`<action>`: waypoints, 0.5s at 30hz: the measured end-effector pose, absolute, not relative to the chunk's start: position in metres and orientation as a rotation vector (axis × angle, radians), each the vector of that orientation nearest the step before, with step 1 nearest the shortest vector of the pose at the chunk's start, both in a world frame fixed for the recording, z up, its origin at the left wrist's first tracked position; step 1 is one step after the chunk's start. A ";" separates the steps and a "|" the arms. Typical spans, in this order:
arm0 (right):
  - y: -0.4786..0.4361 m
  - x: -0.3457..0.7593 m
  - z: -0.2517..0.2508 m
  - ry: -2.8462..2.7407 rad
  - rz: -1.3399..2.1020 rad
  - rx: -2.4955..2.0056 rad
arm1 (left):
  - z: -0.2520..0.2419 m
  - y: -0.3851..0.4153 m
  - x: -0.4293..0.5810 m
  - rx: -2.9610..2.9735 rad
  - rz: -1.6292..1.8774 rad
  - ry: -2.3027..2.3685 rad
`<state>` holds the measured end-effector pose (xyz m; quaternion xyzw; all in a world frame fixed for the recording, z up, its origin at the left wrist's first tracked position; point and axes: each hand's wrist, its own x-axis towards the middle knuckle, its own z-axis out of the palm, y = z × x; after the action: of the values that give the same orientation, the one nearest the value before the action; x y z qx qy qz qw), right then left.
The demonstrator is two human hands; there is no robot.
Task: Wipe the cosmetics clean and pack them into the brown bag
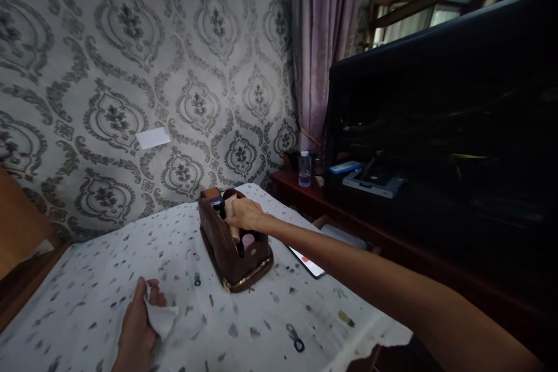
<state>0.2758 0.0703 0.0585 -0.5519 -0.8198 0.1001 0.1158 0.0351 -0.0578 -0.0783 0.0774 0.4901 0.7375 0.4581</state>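
An open brown bag [235, 270] with a gold zipper stands on the patterned white cloth [218, 331]. My right hand [246, 213] reaches into the bag's opening, its fingers bent around something I cannot make out beside a beige item. A pink round-topped item [248, 240] shows at the bag's near end, and other small items stand at its far end. At the lower left, my left hand [142, 319] holds a crumpled white tissue [162, 317] between thumb and fingers, just above the cloth.
Under my right forearm lies a phone with a lit screen [311, 264]. A clear bottle [304, 170] stands on a dark red shelf [290, 179] beside a large black screen [436, 99]. Patterned wall and a purple curtain [325, 29] are behind; a wooden panel [21, 221] is at left.
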 end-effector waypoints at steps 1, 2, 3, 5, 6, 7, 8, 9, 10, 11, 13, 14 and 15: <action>0.073 0.273 0.059 -2.423 0.292 -1.625 | -0.079 -0.058 0.035 0.159 1.801 1.168; 0.075 0.271 0.060 -2.448 0.292 -1.629 | -0.079 -0.057 0.035 0.147 1.797 1.156; 0.078 0.270 0.060 -2.474 0.293 -1.629 | -0.080 -0.056 0.035 0.142 1.796 1.158; 0.083 0.270 0.060 -2.522 0.296 -1.628 | -0.085 -0.054 0.033 0.147 1.796 1.182; 0.086 0.271 0.061 -2.543 0.299 -1.630 | -0.088 -0.053 0.031 0.161 1.795 1.199; 0.088 0.272 0.062 -2.563 0.307 -1.634 | -0.092 -0.052 0.030 0.183 1.792 1.216; 0.090 0.273 0.063 -2.582 0.319 -1.638 | -0.095 -0.051 0.028 0.209 1.788 1.233; 0.091 0.273 0.064 -2.601 0.339 -1.641 | -0.098 -0.050 0.028 0.234 1.785 1.252; 0.092 0.274 0.066 -2.620 0.362 -1.642 | -0.100 -0.050 0.027 0.253 1.785 1.271; 0.093 0.275 0.067 -2.637 0.386 -1.642 | -0.101 -0.049 0.027 0.268 1.788 1.287; 0.093 0.275 0.069 -2.660 0.423 -1.631 | -0.100 -0.050 0.030 0.272 1.797 1.308; 0.092 0.276 0.069 -2.663 0.434 -1.621 | -0.098 -0.050 0.032 0.264 1.798 1.309; 0.091 0.276 0.069 -2.663 0.443 -1.611 | -0.096 -0.051 0.033 0.254 1.793 1.308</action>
<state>0.2757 0.0913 0.0688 -0.5124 -0.8471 0.1409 -0.0010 0.0335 -0.0511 -0.0956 0.1021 0.5261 0.7214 0.4386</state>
